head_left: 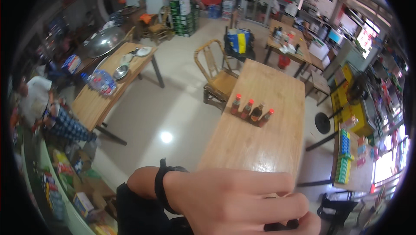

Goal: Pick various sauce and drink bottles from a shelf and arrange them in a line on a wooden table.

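Observation:
My left hand, with a black strap at the wrist, is large and close at the bottom centre, its back towards me and its fingers bent. Something dark shows between the fingers; whether the hand holds it I cannot tell. Behind the hand stretches a light wooden table. Across its left half stands a slanting row of several small dark bottles: a red-capped bottle at the left end, another red-capped bottle, a dark bottle with a brownish top, and a red-capped bottle at the right end. My right hand is out of view.
A bamboo chair stands against the table's left side. Further left, another wooden table bears a metal bowl and wrapped items, with a seated person beside it. At the right are a table with small boxes and a round black base.

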Motion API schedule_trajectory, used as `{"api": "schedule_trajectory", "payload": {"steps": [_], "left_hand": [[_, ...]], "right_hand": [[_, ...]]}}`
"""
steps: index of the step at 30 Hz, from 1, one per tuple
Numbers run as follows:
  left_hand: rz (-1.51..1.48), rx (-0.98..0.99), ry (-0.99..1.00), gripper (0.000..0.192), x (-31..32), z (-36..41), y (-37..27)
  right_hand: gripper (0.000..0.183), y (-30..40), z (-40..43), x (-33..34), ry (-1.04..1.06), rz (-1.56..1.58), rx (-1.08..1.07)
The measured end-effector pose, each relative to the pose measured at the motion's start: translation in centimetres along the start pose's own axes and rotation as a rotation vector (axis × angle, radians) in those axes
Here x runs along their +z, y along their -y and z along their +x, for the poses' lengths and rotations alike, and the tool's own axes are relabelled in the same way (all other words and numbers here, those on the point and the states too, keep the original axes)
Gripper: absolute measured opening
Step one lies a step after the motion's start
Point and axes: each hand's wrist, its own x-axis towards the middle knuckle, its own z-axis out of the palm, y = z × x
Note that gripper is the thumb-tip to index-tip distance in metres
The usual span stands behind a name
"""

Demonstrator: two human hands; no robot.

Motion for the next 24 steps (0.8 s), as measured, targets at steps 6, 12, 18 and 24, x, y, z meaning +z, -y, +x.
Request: {"api": "schedule_trajectory", "payload": {"steps": [6, 12, 18, 24], "left_hand": [[-0.020, -0.330, 0.357, 0.015, 1.5, 3.1, -4.9], [0.043, -0.468, 0.595, 0.027, 3.9, 8.3, -7.1], [0.589, -1.097, 0.562, 0.018, 3.2, -8.1, -16.1], [0.633, -2.353, 0.739, 0.032, 0.4, -37.8, -48.8]], "right_hand": [[0.034, -0.5, 4.2, -0.5, 0.112, -0.163, -0.238], [0.035, -5.3, 7.5, 2.2, 0.208, -0.263, -0.272], [0.036, -2.9, 5.3, 4.2, 0.389, -0.244, -0.200], [0.041, -2.2, 3.8, 7.0, 0.565, -0.375, -0.253]]}}
